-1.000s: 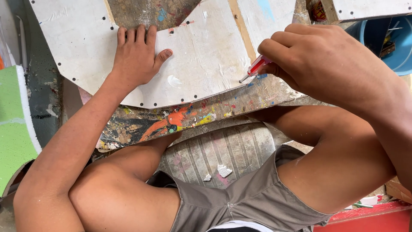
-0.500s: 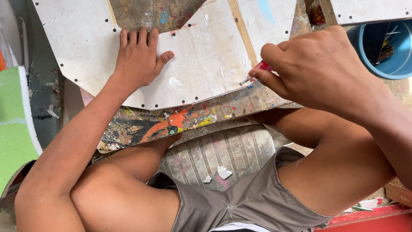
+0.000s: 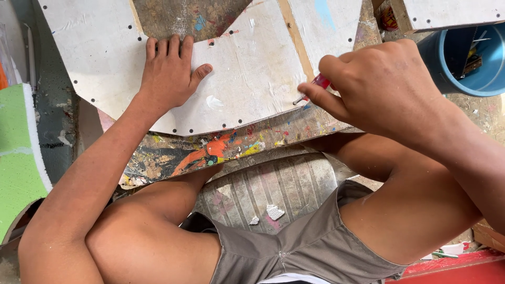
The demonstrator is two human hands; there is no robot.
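**Screwdriver tip at the edge of the white panel**

The left hand lies flat and open on the white panel, which rests on a paint-stained board. The right hand is closed around a red-handled screwdriver, its tip at an edge hole. It looks like a fastening step; the next move needs steady downward pressure.

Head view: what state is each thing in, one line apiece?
Left hand: flat, pressing the white panel.
Right hand: closed on the red-handled tool.
Red-handled tool: tip at the panel's edge.
White panel: lying flat, holes along edges.
Blue bucket: upright, open.
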